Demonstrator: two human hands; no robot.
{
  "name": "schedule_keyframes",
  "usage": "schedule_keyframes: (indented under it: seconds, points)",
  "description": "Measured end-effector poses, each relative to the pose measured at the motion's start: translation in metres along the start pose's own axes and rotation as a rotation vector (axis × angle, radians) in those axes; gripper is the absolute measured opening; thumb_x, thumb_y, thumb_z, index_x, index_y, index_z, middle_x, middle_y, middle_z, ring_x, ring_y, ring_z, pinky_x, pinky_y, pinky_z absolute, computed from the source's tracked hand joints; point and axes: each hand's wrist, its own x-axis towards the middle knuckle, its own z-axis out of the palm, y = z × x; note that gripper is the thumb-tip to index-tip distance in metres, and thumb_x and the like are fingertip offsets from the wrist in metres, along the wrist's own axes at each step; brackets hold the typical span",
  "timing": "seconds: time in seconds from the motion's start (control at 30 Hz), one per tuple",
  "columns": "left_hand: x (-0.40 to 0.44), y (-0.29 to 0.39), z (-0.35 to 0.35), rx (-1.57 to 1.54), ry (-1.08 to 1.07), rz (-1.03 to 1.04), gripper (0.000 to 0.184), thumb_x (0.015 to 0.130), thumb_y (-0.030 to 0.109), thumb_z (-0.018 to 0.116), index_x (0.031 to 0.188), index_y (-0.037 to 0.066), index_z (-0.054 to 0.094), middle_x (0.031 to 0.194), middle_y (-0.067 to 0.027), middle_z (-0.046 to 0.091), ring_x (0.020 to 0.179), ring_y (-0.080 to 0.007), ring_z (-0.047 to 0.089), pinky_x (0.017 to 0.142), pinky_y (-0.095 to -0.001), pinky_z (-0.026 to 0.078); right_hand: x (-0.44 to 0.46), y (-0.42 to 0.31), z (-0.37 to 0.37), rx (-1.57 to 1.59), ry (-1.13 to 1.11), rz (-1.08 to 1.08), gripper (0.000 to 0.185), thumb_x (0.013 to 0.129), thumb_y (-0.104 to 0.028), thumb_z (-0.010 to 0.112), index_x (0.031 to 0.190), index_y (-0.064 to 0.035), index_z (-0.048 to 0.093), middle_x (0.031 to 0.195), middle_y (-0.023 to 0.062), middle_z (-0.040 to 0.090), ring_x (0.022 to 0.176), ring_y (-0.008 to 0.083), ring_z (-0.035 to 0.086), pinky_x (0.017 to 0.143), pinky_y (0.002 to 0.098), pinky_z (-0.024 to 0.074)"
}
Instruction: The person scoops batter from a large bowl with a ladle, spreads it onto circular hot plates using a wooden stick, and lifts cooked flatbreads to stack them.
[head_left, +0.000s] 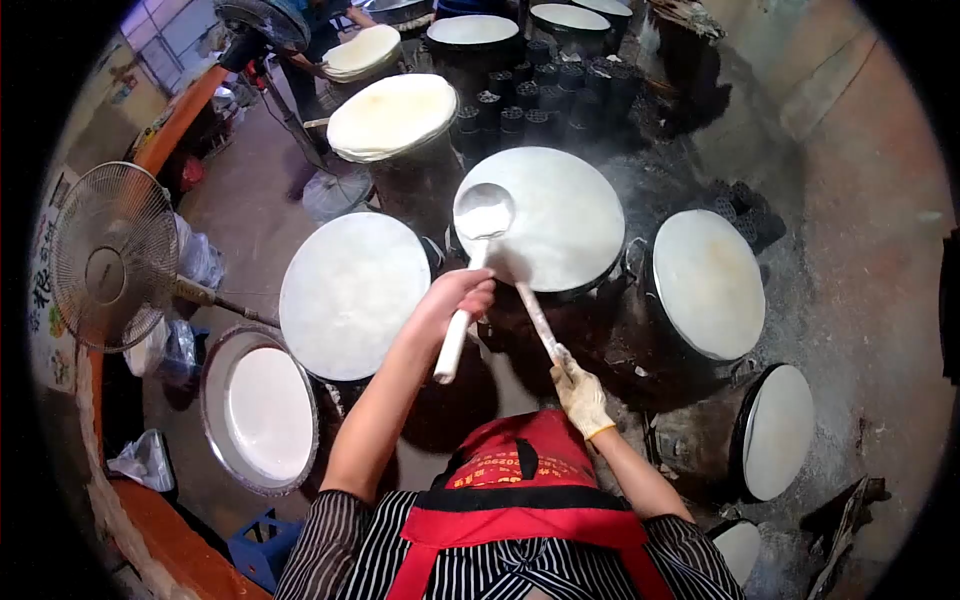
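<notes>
My bare left hand (459,301) is closed round the white handle of a ladle (484,212), whose round metal bowl holds some white liquid. The bowl hangs over the left part of a round griddle (550,205) covered with a thin white layer. My right hand (581,393), in a pale glove, grips a long pale stick (537,318). The stick's far end reaches the near edge of that griddle and is blurred there. Steam or haze shows around the griddle's right side.
More round white-topped griddles stand at the left (356,296), right (709,284) and back (392,115). A basin of white batter (268,412) sits lower left, near a fan (115,257). Black briquettes (540,122) are stacked behind. Another person's arm (307,66) shows at the back left.
</notes>
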Motion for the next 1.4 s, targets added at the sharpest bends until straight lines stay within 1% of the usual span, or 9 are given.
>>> schedule_keyframes:
  seconds: [0.2, 0.3, 0.37, 0.47, 0.57, 0.83, 1.07, 1.23, 1.4]
  points:
    - [-0.076, -0.056, -0.056, 0.256, 0.303, 0.128, 0.016, 0.091, 0.014, 0.048, 0.08, 0.009, 0.037, 0.063, 0.0019, 0.038, 0.045, -0.004, 0.031, 0.036, -0.0165, 0.024, 0.027, -0.014, -0.027, 0.049, 0.375, -0.058, 0.031, 0.092, -0.019, 0.048, 0.119, -0.003, 0.052, 0.087, 0.0067, 0.062, 0.073, 0.0083, 0.052, 0.07, 0.0238, 0.0446]
    - [-0.087, -0.087, -0.069, 0.598, 0.489, 0.234, 0.011, 0.09, 0.014, 0.046, 0.088, 0.008, 0.038, 0.061, 0.0005, 0.039, 0.042, -0.0064, 0.035, 0.034, -0.0203, 0.028, -0.008, -0.052, -0.006, -0.667, -0.028, 0.064, 0.039, 0.086, -0.024, 0.052, 0.123, -0.0116, 0.049, 0.102, 0.0186, 0.059, 0.082, 0.0309, 0.061, 0.072, 0.0384, 0.0486]
    - [-0.086, -0.104, -0.03, 0.803, 0.557, 0.306, 0.01, 0.09, 0.014, 0.045, 0.097, 0.009, 0.039, 0.062, 0.0004, 0.039, 0.04, -0.0065, 0.034, 0.033, -0.0201, 0.027, -0.021, -0.021, -0.011, -0.505, -0.046, -0.04, 0.049, 0.081, -0.024, 0.054, 0.128, -0.0149, 0.043, 0.102, 0.0176, 0.059, 0.084, 0.0401, 0.057, 0.069, 0.0442, 0.0488]
    - [-0.061, -0.1, -0.013, 0.476, 0.379, 0.085, 0.011, 0.09, 0.012, 0.046, 0.1, 0.01, 0.041, 0.064, 0.001, 0.039, 0.041, -0.0052, 0.032, 0.033, -0.0175, 0.023, 0.011, -0.028, -0.044, -0.433, 0.101, 0.076, 0.055, 0.081, -0.021, 0.053, 0.132, -0.0159, 0.034, 0.096, 0.0194, 0.061, 0.079, 0.0407, 0.058, 0.068, 0.0454, 0.0488]
    - [-0.039, -0.101, -0.012, 0.194, 0.223, -0.016, 0.009, 0.09, 0.011, 0.045, 0.096, 0.005, 0.044, 0.065, 0.0013, 0.039, 0.045, -0.0024, 0.031, 0.034, -0.0146, 0.022, 0.067, -0.015, -0.114, -0.668, 0.324, -0.193, 0.023, 0.084, -0.018, 0.05, 0.105, -0.0072, 0.049, 0.067, 0.0159, 0.058, 0.06, 0.0309, 0.06, 0.054, 0.0396, 0.0499]
    - [-0.002, -0.134, 0.044, -0.096, 0.286, 0.069, 0.018, 0.092, 0.013, 0.044, 0.104, 0.001, 0.046, 0.071, -0.0019, 0.042, 0.048, -0.0046, 0.033, 0.034, -0.0143, 0.026, 0.097, -0.02, -0.254, -0.996, 0.009, -0.059, 0.063, 0.08, -0.044, 0.055, 0.126, -0.0042, 0.036, 0.103, 0.0206, 0.056, 0.085, 0.032, 0.062, 0.071, 0.0389, 0.0519]
    - [0.026, -0.133, 0.101, -0.349, 0.269, 0.078, 0.017, 0.093, 0.011, 0.043, 0.104, -0.002, 0.043, 0.07, -0.0027, 0.039, 0.048, -0.0045, 0.032, 0.031, -0.0136, 0.027, 0.109, 0.008, -0.272, -0.875, -0.041, -0.171, 0.033, 0.083, -0.027, 0.052, 0.11, -0.0087, 0.05, 0.103, 0.0141, 0.057, 0.086, 0.0264, 0.061, 0.075, 0.0386, 0.0506]
    - [0.034, -0.121, 0.129, -0.3, 0.261, 0.116, 0.019, 0.093, 0.01, 0.042, 0.107, -0.003, 0.042, 0.071, -0.0037, 0.04, 0.048, -0.0049, 0.033, 0.031, -0.0136, 0.027, 0.12, 0.001, -0.335, -0.336, 0.035, 0.011, 0.033, 0.082, -0.037, 0.056, 0.092, -0.0062, 0.063, 0.064, 0.0088, 0.059, 0.049, 0.015, 0.056, 0.035, 0.0313, 0.045]
    - [0.027, -0.11, 0.143, -0.437, 0.235, 0.123, 0.02, 0.093, 0.01, 0.04, 0.108, -0.004, 0.042, 0.072, -0.0041, 0.04, 0.049, -0.0056, 0.033, 0.031, -0.0144, 0.028, 0.101, -0.059, -0.434, 0.467, 0.264, -0.229, 0.022, 0.075, -0.01, 0.066, 0.094, -0.002, 0.057, 0.077, 0.0036, 0.06, 0.07, 0.0125, 0.058, 0.067, 0.0265, 0.0478]
